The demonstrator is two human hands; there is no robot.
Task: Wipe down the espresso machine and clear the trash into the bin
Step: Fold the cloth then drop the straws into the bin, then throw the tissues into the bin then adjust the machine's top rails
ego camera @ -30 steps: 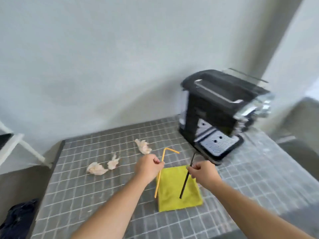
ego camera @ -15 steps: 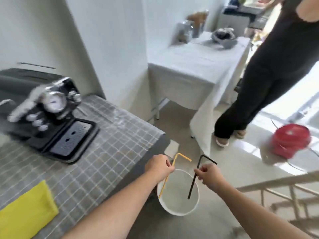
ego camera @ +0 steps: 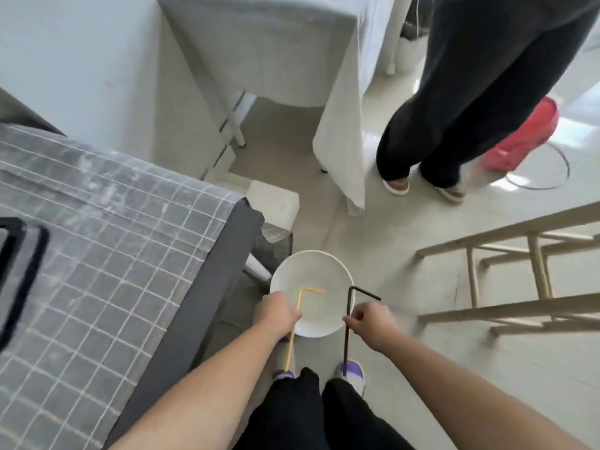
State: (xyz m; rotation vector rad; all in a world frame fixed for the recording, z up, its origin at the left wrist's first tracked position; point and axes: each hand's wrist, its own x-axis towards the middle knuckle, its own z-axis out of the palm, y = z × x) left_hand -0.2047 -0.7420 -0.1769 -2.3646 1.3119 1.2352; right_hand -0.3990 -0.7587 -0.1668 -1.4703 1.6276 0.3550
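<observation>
A round white bin [ego camera: 311,271] stands on the floor just past the corner of the tiled table [ego camera: 97,254]. My left hand [ego camera: 276,311] grips a bent yellow straw [ego camera: 300,302] whose top lies over the bin's opening. A bent black straw [ego camera: 349,306] is pinched in my right hand [ego camera: 371,321] and hangs upright at the bin's right rim. Only the black base of the espresso machine [ego camera: 19,254] shows, at the left edge. The yellow cloth and the crumpled tissues are out of view.
Another person's legs [ego camera: 454,108] stand on the floor beyond the bin, next to a table draped in white cloth [ego camera: 341,92]. A red object [ego camera: 526,138] lies behind them. A wooden rack [ego camera: 535,271] is at the right. My own feet are below the bin.
My view has swung from the tabletop down to the floor. Both hands carried the straws off the table and now hold them at the white bin.
</observation>
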